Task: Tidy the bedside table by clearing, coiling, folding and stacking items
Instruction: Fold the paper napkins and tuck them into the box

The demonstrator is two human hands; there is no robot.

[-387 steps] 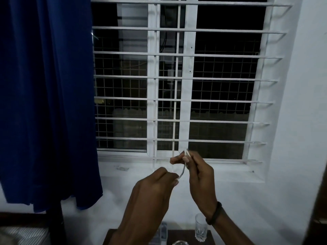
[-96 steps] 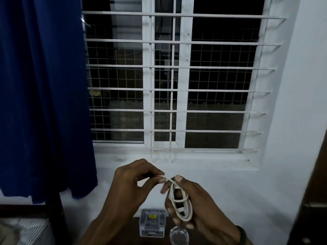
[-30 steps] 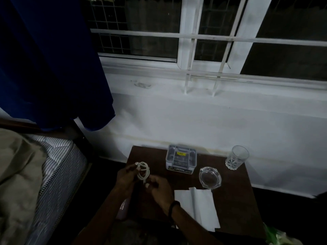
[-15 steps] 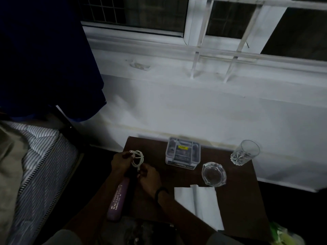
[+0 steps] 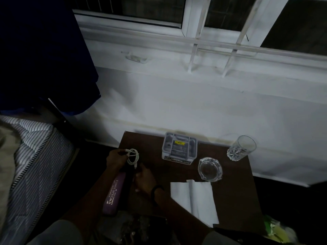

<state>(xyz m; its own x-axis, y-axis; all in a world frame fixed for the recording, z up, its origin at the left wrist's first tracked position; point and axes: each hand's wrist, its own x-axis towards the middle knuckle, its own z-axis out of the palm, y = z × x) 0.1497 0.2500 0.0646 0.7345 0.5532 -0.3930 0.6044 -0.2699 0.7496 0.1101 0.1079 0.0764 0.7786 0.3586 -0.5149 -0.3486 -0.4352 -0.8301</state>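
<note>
A coiled white cable [image 5: 133, 156] hangs low over the left part of the dark wooden bedside table [image 5: 235, 197]. My left hand [image 5: 115, 159] pinches the coil at its top left. Just below the coil's loose end sits my right hand [image 5: 144, 177], with a black band on the wrist; whether its fingers touch the cable is unclear in the dim light. A purple spectacle case [image 5: 115, 192] lies along the table's left edge, under my left forearm.
On the table stand a clear plastic organiser box [image 5: 179, 148], a glass ashtray [image 5: 210, 169], a drinking glass [image 5: 241, 148] and a white folded cloth [image 5: 194, 198]. A striped mattress [image 5: 35, 156] lies to the left; the white wall and window sill rise behind.
The cable was wound into a coil in front of the window. Then the view tipped down, and both hands lowered the coil to the table's left side.
</note>
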